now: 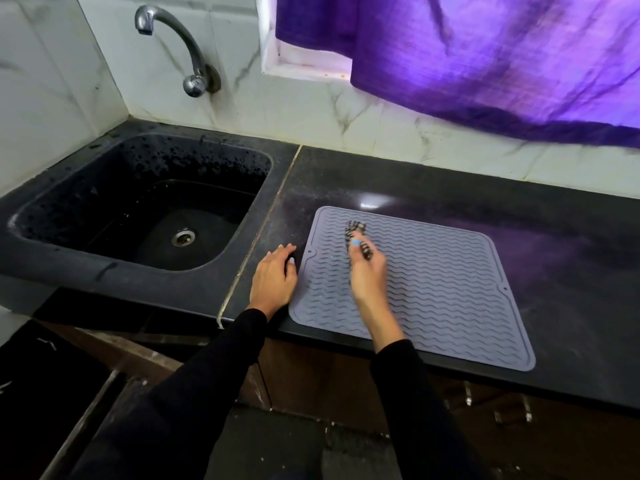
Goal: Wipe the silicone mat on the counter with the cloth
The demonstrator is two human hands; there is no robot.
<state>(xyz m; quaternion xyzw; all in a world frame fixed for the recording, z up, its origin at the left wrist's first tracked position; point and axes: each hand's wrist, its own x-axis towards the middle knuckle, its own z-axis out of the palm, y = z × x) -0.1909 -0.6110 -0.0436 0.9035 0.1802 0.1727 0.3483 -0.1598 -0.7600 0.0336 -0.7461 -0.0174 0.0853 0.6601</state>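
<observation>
A grey silicone mat (433, 285) with wavy ridges lies flat on the dark counter (540, 223), its near edge at the counter's front. My right hand (367, 271) is over the mat's left part, shut on a small bunched black-and-white patterned cloth (354, 230) that pokes out past the fingers onto the mat. Beside the mat's left edge my left hand (273, 278) rests flat on the counter, fingers spread, fingertips touching the mat's rim.
A black sink (145, 206) with a metal drain is sunk into the counter at left, under a chrome tap (180, 46) on the marble wall. A purple curtain (485, 57) hangs over the back wall at right. Cabinets stand below the counter.
</observation>
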